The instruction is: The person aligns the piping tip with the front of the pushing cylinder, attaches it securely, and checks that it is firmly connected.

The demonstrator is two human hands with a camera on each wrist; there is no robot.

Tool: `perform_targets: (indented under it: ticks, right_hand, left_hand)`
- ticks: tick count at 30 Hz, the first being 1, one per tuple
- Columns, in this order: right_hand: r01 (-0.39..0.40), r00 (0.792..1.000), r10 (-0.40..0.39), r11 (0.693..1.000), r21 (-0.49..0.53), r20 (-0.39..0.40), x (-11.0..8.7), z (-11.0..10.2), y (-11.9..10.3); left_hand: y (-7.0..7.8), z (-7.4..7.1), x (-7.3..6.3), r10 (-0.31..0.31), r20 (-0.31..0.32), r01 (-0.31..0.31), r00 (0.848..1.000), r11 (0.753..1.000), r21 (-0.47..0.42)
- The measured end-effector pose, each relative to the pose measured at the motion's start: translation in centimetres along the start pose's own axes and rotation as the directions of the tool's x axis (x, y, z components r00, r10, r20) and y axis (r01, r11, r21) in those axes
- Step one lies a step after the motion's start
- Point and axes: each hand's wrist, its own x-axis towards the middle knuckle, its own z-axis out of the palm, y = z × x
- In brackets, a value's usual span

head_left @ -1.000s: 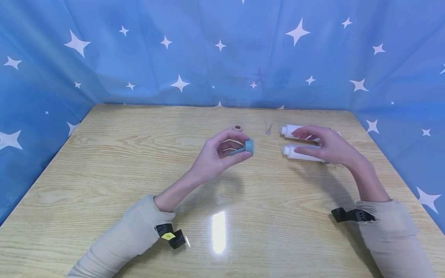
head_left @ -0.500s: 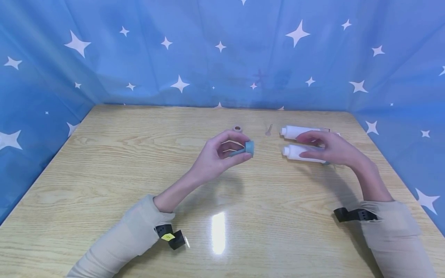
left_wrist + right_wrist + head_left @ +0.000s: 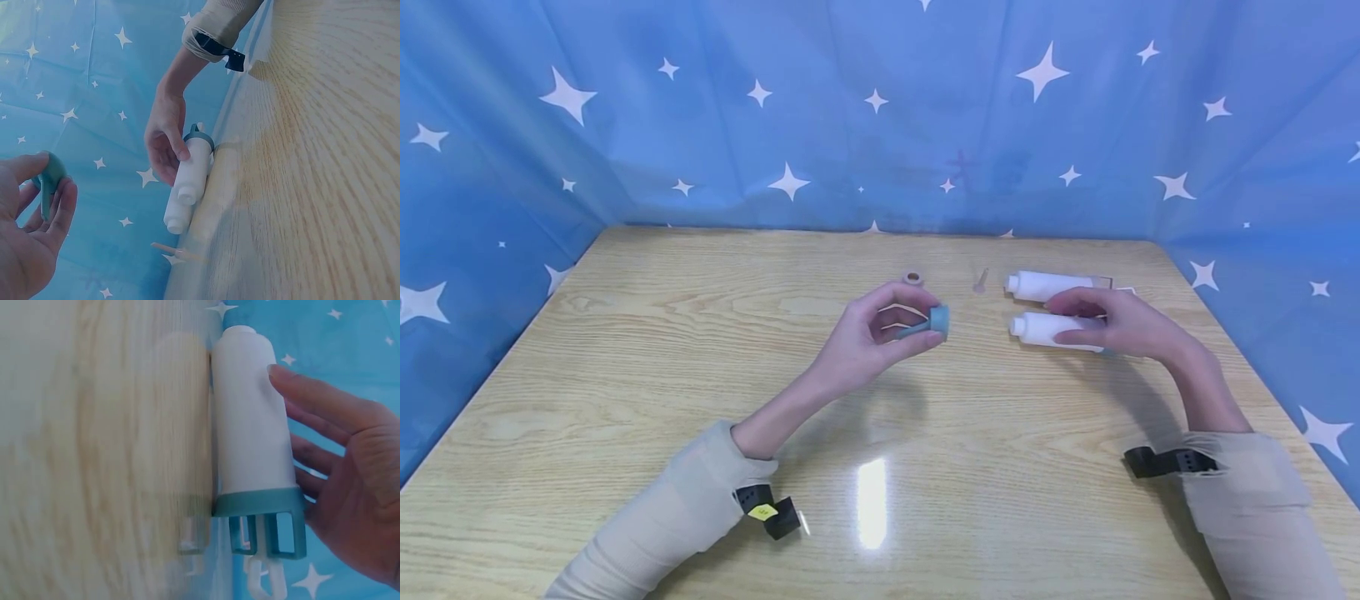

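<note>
The left hand [image 3: 861,337] is pinching a teal cap [image 3: 939,320] between the thumb and the curved fingers, and the cap's thin arm is pointing back toward the palm. This hand is hovering above the wooden table [image 3: 700,358], its forearm slanting in from the lower left.

The right hand [image 3: 1123,323] is keeping a fairly wide, loose curve over the nearer white bottle [image 3: 1039,328]. Its thumb is lying along the near side and its fingers are spreading along the other; whether they are pressing the bottle is hard to tell. The right wrist is arching, with the hand pointing left.

The nearer bottle is lying on its side, its neck facing left and its teal base [image 3: 259,503] facing right. The farther white bottle [image 3: 1048,286] is lying alongside. A small ring [image 3: 912,277] and a small clear piece [image 3: 981,282] are resting farther left.
</note>
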Motion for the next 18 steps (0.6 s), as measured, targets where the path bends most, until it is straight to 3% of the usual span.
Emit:
perform_targets:
  ticks: [18]
  right_hand:
    - [-0.034, 0.999, 0.035, 0.999, -0.022, 0.038, -0.39, 0.22, 1.06]
  left_hand:
    - [0.05, 0.05, -0.13, 0.001, 0.004, -0.001, 1.0, 1.0, 0.006]
